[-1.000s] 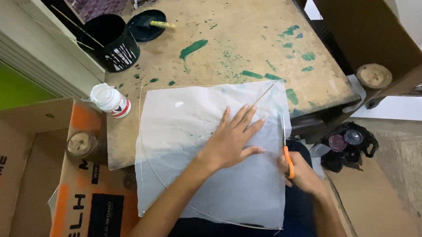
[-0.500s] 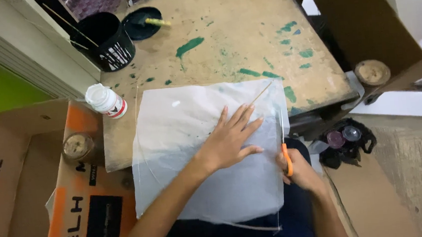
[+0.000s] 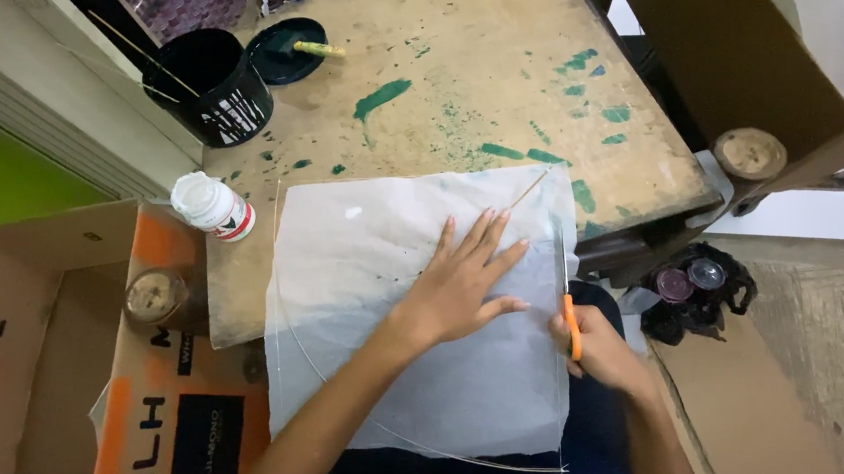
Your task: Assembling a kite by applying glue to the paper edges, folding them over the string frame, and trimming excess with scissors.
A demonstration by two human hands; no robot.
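Worn table (image 3: 490, 81), green paint smears. Left hand (image 3: 466, 284) still pressed flat, fingers spread, on white sheet (image 3: 367, 301). Right hand (image 3: 591, 349) grasping orange cutter (image 3: 572, 326) at sheet's right edge, barely moved since before.

The sheet (image 3: 388, 310) under the left hand (image 3: 466, 284) looks like thin, matt white paper, faintly translucent — slim wooden-looking sticks (image 3: 529, 190) lie along it. The table (image 3: 489, 71) is worn, rough wood with dried green paint smears. The tool (image 3: 572, 326) in the right hand (image 3: 599, 348) has a glossy orange plastic handle.
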